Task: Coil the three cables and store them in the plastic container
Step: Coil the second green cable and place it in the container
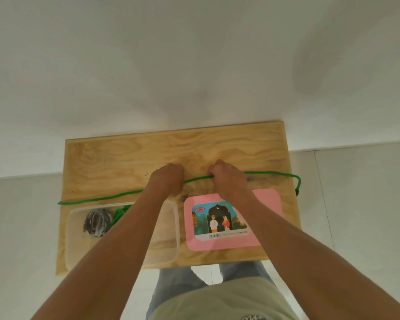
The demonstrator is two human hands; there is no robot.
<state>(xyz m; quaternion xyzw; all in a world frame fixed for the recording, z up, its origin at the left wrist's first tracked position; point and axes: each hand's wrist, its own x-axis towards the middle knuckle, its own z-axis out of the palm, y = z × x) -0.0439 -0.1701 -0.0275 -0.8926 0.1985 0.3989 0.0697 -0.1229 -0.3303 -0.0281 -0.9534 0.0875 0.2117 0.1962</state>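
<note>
Green cable point(270, 173) across the board, both hands point(169, 179) closed around its middle.

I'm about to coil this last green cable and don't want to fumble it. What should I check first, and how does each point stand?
1. Both hands on the green cable: ok, left hand and right hand are closed on it.
2. Cable free of knots: cannot tell under the hands.
3. Cable ends on the board: not ok, both reach its edges.
4. Container open: ok, pink lid lies beside it.
5. Room inside: ok, grey coil and green coil sit at one end.
</note>
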